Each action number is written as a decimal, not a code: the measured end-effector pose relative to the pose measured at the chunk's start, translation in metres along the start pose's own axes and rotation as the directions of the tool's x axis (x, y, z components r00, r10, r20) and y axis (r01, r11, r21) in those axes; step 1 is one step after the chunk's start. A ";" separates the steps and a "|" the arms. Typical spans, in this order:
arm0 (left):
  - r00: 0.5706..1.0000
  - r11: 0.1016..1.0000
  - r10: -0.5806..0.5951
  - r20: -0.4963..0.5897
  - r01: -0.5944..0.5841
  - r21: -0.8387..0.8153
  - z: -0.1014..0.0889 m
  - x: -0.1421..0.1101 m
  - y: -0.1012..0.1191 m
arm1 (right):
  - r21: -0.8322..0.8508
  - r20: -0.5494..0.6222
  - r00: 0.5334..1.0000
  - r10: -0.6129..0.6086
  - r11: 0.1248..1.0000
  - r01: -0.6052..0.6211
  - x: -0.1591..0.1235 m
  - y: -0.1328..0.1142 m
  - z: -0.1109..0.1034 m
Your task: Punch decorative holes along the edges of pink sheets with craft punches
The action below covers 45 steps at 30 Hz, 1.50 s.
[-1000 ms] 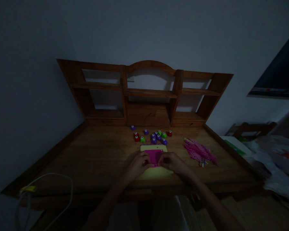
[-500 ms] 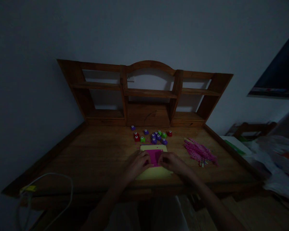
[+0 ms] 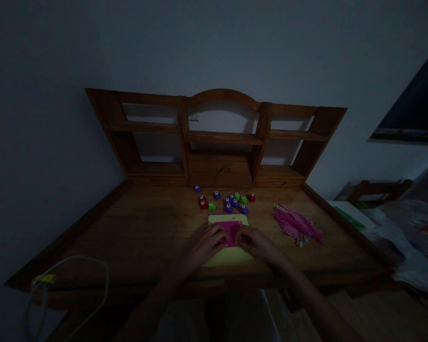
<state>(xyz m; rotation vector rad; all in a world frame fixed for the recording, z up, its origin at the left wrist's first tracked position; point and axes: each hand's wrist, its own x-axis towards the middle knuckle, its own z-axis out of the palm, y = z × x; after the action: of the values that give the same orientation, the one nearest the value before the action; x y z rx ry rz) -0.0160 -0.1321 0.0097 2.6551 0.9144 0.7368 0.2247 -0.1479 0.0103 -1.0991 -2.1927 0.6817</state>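
Observation:
A magenta sheet [image 3: 231, 229] lies on a pale yellow board [image 3: 225, 259] near the front edge of the desk. My left hand [image 3: 212, 240] rests over the sheet's left side, its fingers curled and pressed on the near edge. My right hand [image 3: 251, 240] pinches at the sheet's right side, thumb and fingers together. Dim light hides whatever small thing may be between the fingertips of either hand. Just beyond the board stand several small purple pieces [image 3: 228, 208], green pieces [image 3: 211, 206] and red pieces [image 3: 203, 204], each with a white eye-like top.
A heap of thin magenta strips [image 3: 296, 223] lies to the right on the wooden desk [image 3: 146, 228]. A wooden shelf unit [image 3: 221, 138] stands along the back. At left a white cable [image 3: 106, 280] loops over the front edge; plastic bags [image 3: 413, 237] sit beyond the right side.
My left hand has shifted slightly to the right over the magenta sheet, closer to my right hand. My right hand has hardly moved. The small pieces stay where they were.

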 end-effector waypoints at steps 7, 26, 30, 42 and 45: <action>0.997 0.990 0.074 0.020 -0.075 0.122 -0.010 -0.008 0.014 | -0.002 -0.037 0.999 -0.040 0.999 0.040 0.000 -0.006 -0.001; 0.999 0.985 0.044 0.011 -0.045 0.164 -0.008 -0.033 0.020 | -0.097 -0.108 0.992 -0.060 0.994 0.050 -0.023 -0.043 0.015; 0.999 0.982 0.048 0.019 -0.050 0.181 -0.010 -0.034 0.022 | -0.173 -0.030 0.997 -0.065 0.983 0.059 -0.034 -0.046 0.018; 0.994 0.963 0.030 0.104 -0.057 0.265 -0.002 -0.039 0.023 | -0.450 0.023 0.977 -0.211 0.871 0.199 -0.050 -0.045 0.029; 0.995 0.954 0.022 0.100 -0.050 0.295 -0.002 -0.041 0.022 | -0.521 0.022 0.975 -0.222 0.830 0.201 -0.053 -0.045 0.029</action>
<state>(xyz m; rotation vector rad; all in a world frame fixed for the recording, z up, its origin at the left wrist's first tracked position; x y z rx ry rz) -0.0330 -0.1749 0.0039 2.9452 1.0250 0.5074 0.2066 -0.2210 0.0056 -1.0769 -2.4877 -0.0500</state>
